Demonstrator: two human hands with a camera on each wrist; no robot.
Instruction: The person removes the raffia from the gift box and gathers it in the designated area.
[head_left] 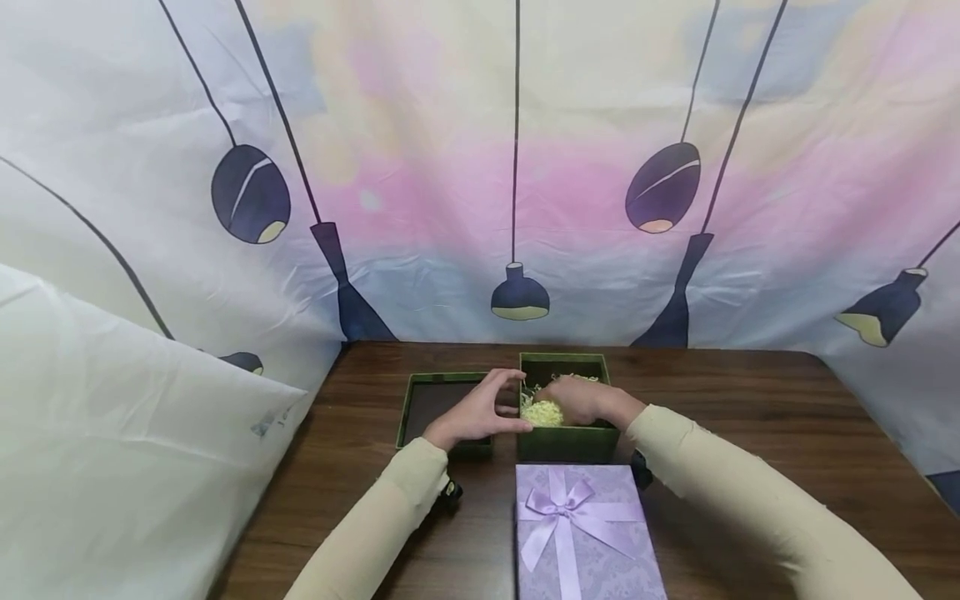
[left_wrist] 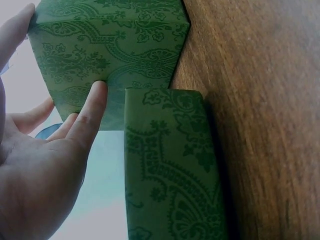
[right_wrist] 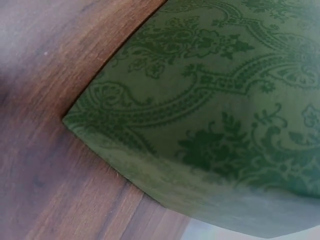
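Note:
A green patterned box [head_left: 566, 446] stands uncovered on the table, with pale yellow shredded paper [head_left: 543, 413] inside. My right hand [head_left: 577, 398] reaches down into it at the paper; its fingertips are hidden. My left hand [head_left: 480, 410] is at the box's left side, thumb near the front corner and fingers spread. In the left wrist view, an extended finger of the left hand [left_wrist: 45, 175] touches the wall of the green box [left_wrist: 115, 50]. From the right wrist, only the green box's outside [right_wrist: 225, 100] and the table show.
Left of the box lies its shallow green lid [head_left: 442, 417], dark inside facing up. A lilac gift box [head_left: 600, 567] with a ribbon bow lies in front, between the forearms. Behind the wooden table [head_left: 750, 417] hangs a printed cloth [head_left: 450, 167].

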